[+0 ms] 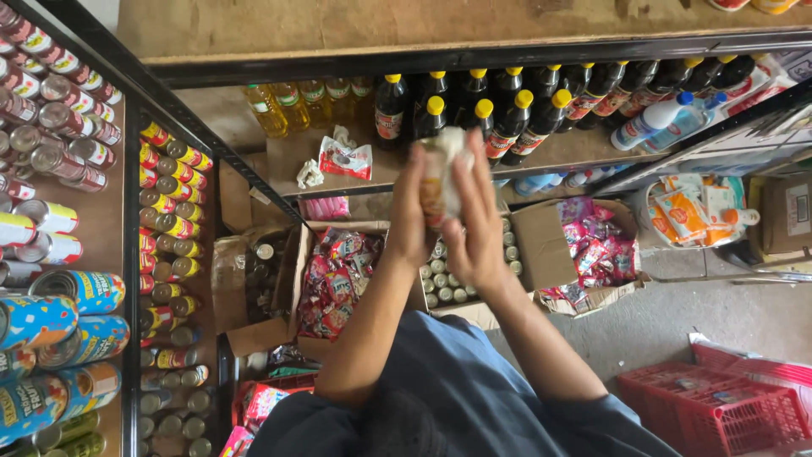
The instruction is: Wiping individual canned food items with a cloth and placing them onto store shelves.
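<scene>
- You are pressing your left hand (408,222) and your right hand (476,230) against the two sides of a small bottle (439,179), raised in front of the shelf.
- Your left fingers are curling around the bottle's left side; your right palm is lying flat and nearly straight against its right side, so both hands are gripping it between them.
- The bottle is looking blurred, with a pale cloth or wrapper (451,145) bunching at its top; you cannot tell which.
- Just behind your hands, a row of dark bottles with yellow caps (507,114) is standing on the wooden shelf (558,152), crowding the space ahead.
- Oil bottles (296,101) are standing farther left on that shelf, with a red and white packet (344,158) lying in front of them.
- Below your forearms, a cardboard box of red snack packets (334,275) is sitting open, and a box of small capped jars (448,279) is lying right under your wrists.
- Stacked cans (165,228) are filling the rack at your left.
- A red plastic crate (719,410) is resting on the floor at your right.
</scene>
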